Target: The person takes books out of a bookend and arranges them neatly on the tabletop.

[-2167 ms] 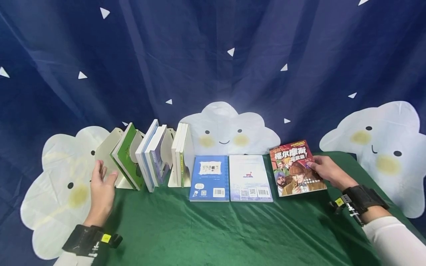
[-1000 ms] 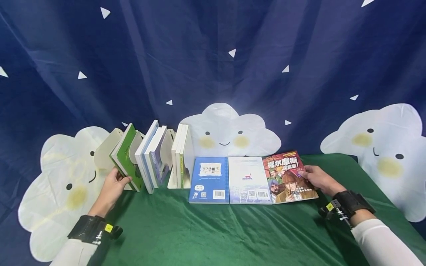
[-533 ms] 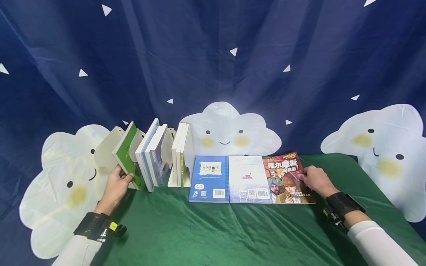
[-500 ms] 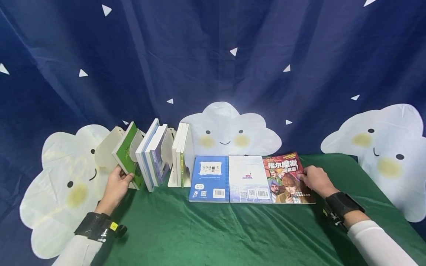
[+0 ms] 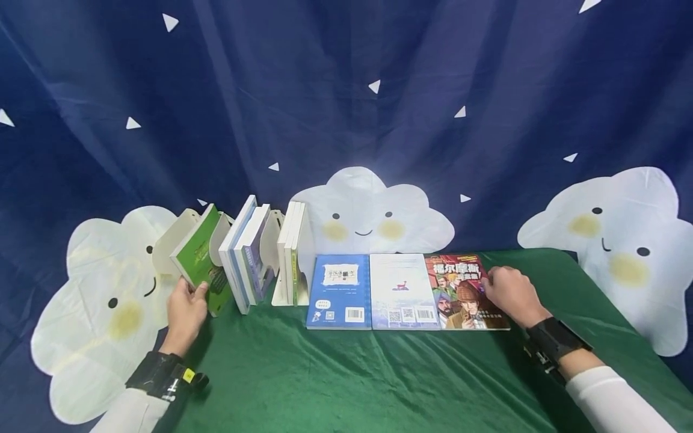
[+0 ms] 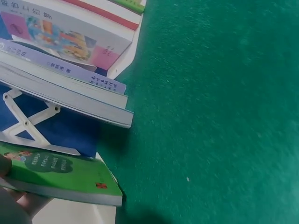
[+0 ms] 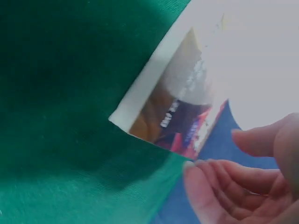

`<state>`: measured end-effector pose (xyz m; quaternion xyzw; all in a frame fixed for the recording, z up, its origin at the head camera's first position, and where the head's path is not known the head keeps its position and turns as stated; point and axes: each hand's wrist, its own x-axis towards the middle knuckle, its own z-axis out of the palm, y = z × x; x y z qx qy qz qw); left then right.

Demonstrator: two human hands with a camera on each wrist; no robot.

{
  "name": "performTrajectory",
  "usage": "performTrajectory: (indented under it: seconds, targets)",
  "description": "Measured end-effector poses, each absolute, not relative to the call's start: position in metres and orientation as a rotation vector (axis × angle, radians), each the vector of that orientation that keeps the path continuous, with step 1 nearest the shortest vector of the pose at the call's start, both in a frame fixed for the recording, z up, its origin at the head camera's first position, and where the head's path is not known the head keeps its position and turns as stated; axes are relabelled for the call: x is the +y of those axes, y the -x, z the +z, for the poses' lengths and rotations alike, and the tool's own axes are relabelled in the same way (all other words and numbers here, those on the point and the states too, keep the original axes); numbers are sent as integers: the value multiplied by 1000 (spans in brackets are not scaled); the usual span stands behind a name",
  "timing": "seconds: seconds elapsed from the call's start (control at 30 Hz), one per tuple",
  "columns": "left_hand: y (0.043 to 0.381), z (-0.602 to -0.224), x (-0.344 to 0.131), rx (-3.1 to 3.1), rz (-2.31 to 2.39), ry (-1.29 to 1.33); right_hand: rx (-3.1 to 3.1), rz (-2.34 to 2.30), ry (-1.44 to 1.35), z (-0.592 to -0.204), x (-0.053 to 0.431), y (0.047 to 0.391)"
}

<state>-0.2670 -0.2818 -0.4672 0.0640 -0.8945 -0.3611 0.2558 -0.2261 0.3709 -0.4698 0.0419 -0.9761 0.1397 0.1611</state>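
My left hand point(image 5: 186, 310) grips a green book point(image 5: 203, 258) at the left end of the book rack, its thumb on the cover and its fingers behind. In the left wrist view the green book point(image 6: 65, 175) leans beside a white crisscross brace point(image 6: 28, 122). The red comic-style book point(image 5: 465, 291) lies flat at the right end of a row. My right hand point(image 5: 514, 294) is at its right edge, fingers loosely bent. In the right wrist view thumb and fingers stand apart with nothing between them, fingertips right at the corner of the red book point(image 7: 180, 112).
A blue book point(image 5: 340, 288) and a white book with a red deer point(image 5: 403, 285) lie flat left of the red one. Several upright books point(image 5: 246, 252) stand between cream rack dividers point(image 5: 269, 243). A green cloth point(image 5: 346, 379) covers the table, before a dark blue curtain point(image 5: 346, 84).
My right hand has lowered the red book beside the white one, straightened it and loosened its hold. My left hand has reached the rack, gripped the green book and tilted it outward.
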Motion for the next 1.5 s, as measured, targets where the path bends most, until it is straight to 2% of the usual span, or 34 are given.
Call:
performTrajectory:
  seconds: [0.23, 0.53, 0.97, 1.23, 1.5]
  targets:
    - [243, -463, -286, -2410, -942, -175, -2704, 517, -274, -462, 348, 212]
    - [206, -453, -283, -2432, -1008, -151, -2736, 818, -521, -461, 314, 175]
    - [155, -426, -280, -2518, -1003, -177, -2690, 1039, -675, -454, 278, 148]
    - [133, -417, -288, -2597, -983, -22, -2689, 1029, -723, -451, 269, 142]
    - [121, -410, -298, -2689, -1171, 200, -2708, 961, -716, -445, 260, 139]
